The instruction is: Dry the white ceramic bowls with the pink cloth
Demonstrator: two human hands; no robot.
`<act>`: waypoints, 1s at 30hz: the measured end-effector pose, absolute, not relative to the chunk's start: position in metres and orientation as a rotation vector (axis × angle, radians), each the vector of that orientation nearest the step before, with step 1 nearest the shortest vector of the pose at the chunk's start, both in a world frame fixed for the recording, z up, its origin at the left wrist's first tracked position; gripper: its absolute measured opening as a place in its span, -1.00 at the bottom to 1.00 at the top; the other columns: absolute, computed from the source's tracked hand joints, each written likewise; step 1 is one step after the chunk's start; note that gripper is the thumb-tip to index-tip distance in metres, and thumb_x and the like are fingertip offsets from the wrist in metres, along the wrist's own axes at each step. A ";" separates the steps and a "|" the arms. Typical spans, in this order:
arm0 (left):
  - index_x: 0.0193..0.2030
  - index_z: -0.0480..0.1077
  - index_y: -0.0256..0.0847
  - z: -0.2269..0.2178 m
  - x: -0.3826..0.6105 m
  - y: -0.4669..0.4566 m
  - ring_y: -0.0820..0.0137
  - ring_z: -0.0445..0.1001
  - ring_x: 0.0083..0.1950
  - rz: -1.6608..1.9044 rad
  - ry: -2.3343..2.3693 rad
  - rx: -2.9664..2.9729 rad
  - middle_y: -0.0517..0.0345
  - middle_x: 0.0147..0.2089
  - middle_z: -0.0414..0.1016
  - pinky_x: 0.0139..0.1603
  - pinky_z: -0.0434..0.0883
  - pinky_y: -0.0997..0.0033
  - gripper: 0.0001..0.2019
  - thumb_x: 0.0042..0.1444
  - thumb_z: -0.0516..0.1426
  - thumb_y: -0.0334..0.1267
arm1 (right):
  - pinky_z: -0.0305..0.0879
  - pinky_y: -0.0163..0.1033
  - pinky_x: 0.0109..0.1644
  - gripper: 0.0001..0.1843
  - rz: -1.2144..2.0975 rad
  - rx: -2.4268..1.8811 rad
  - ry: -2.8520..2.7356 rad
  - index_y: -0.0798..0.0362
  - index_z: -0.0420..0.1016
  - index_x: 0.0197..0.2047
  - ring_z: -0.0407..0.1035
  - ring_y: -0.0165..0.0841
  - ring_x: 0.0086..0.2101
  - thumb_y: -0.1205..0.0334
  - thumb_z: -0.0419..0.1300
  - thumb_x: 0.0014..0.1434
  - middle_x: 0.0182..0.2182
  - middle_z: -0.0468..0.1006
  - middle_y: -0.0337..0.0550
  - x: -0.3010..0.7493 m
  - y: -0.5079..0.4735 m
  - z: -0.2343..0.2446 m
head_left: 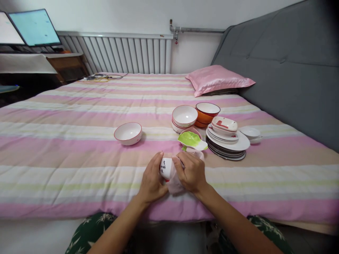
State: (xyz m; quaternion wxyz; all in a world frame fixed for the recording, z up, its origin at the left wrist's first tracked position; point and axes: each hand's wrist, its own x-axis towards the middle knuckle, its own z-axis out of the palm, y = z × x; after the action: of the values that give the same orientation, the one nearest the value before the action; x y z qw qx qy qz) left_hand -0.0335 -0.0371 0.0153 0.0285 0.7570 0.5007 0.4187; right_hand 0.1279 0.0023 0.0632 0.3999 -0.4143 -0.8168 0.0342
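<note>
Near the front edge of the bed, my left hand (153, 180) is closed around the left side of a white bowl (166, 168), which is tilted so its outer wall with dark characters shows. My right hand (191, 171) grips a pale pink cloth (175, 183) and presses it against the bowl's right side. The cloth and fingers hide much of the bowl. Just beyond my right hand sits a green leaf-shaped dish (189, 139). A single white bowl with a red rim (128, 134) stands apart to the left.
Stacked white bowls (184, 115), orange bowls (208, 113), a pile of plates (242, 144) with a patterned dish (224, 124) on top, and small white dishes (250, 132) stand to the right. A pink pillow (219, 79) lies by the grey headboard (286, 60). Cables (106, 77) lie at the far left.
</note>
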 end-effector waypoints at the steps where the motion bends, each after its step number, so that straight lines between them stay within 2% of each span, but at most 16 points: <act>1: 0.33 -0.13 -0.21 0.016 -0.034 -0.037 0.05 0.19 0.27 1.279 1.547 2.367 -0.20 0.25 0.17 0.22 0.24 -0.03 -0.14 -0.07 0.21 -0.19 | 0.05 -0.21 -0.33 -0.68 0.097 -1.041 -2.066 0.02 0.26 -0.49 0.25 -0.32 -0.46 0.19 -0.07 0.29 -0.55 0.38 -0.16 0.129 0.003 0.063; 8: 0.28 -0.04 -0.21 0.016 -0.033 -0.035 0.09 0.28 0.21 1.296 1.601 2.313 -0.17 0.20 0.25 0.18 0.31 0.04 -0.18 -0.10 0.24 -0.18 | 0.07 -0.21 -0.33 -0.70 0.290 -1.007 -1.994 0.02 0.22 -0.48 0.23 -0.33 -0.45 0.20 -0.09 0.29 -0.53 0.34 -0.19 0.134 0.008 0.054; 15: 0.26 -0.01 -0.17 0.019 -0.032 -0.036 0.10 0.28 0.21 1.276 1.646 2.183 -0.12 0.20 0.24 0.18 0.30 0.03 -0.18 -0.17 0.23 -0.32 | 0.01 -0.24 -0.41 -0.66 0.519 -0.943 -1.777 0.00 0.08 -0.54 0.14 -0.38 -0.52 0.20 -0.14 0.28 -0.59 0.19 -0.28 0.138 0.017 0.039; 23: 0.23 0.04 -0.20 0.023 -0.032 -0.034 0.16 0.30 0.19 1.287 1.648 1.984 -0.08 0.18 0.26 0.18 0.30 0.12 -0.21 -0.17 0.27 -0.28 | 0.02 -0.26 -0.44 -0.62 0.737 -0.935 -1.556 0.00 0.08 -0.53 0.08 -0.40 -0.54 0.11 -0.17 0.32 -0.60 0.15 -0.31 0.134 0.027 0.022; 30: 0.26 0.02 -0.25 0.019 -0.036 -0.036 0.13 0.27 0.22 1.333 1.612 2.076 -0.15 0.21 0.24 0.21 0.28 0.09 -0.17 -0.16 0.29 -0.21 | 0.02 -0.28 -0.47 -0.62 0.647 -0.911 -1.572 0.00 0.08 -0.54 0.09 -0.42 -0.56 0.16 -0.18 0.32 -0.62 0.15 -0.31 0.134 0.026 0.016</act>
State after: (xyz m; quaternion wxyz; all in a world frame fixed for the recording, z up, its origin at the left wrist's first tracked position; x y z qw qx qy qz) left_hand -0.0356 -0.0359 0.0191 0.0972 0.7011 0.5445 0.4500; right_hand 0.1338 0.0265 0.0157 0.5700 -0.3883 -0.6696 0.2755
